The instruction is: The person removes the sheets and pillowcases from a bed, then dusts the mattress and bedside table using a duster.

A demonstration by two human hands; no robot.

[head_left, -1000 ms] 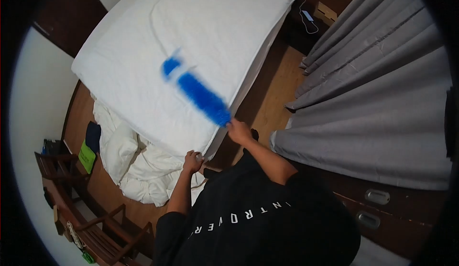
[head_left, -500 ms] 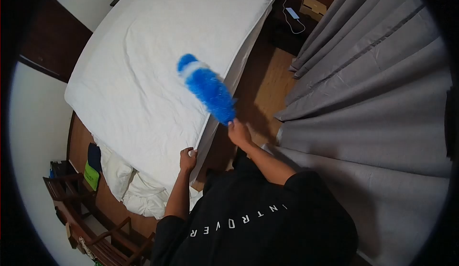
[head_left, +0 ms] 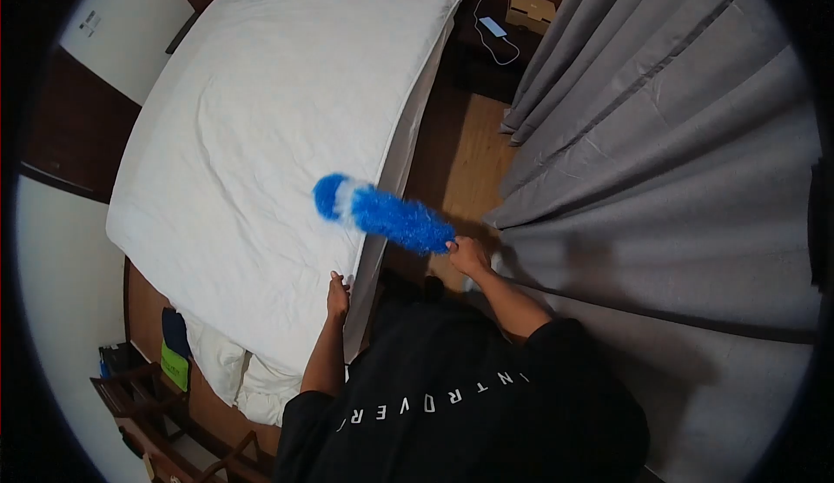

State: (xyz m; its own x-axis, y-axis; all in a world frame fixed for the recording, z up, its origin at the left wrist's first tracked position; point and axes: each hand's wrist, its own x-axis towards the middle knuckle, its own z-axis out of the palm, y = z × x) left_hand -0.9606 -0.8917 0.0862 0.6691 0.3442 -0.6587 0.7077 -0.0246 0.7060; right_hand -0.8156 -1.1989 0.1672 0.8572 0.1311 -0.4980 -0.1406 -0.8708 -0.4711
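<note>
A fluffy blue duster (head_left: 400, 222) with a white band near its tip is in my right hand (head_left: 470, 256), fingers wrapped round its near end. The duster points left, and its head is over the near right edge of the bed. Below it, my left hand (head_left: 339, 295) is at the mattress edge, its fingers pinching the white bed sheet (head_left: 234, 135). The sheet covers the mattress and has a few wrinkles.
Grey curtains (head_left: 625, 162) hang along the right. A cardboard box (head_left: 530, 11) and a white power strip (head_left: 493, 27) with a cable are at the far right of the bed. White bedding (head_left: 261, 387) lies at the lower left beside wooden chairs (head_left: 143, 396).
The duster has swung down and toward me, from a steep slant to nearly level. My right hand has moved right and slightly down. My left hand stays at the mattress edge. The view has shifted.
</note>
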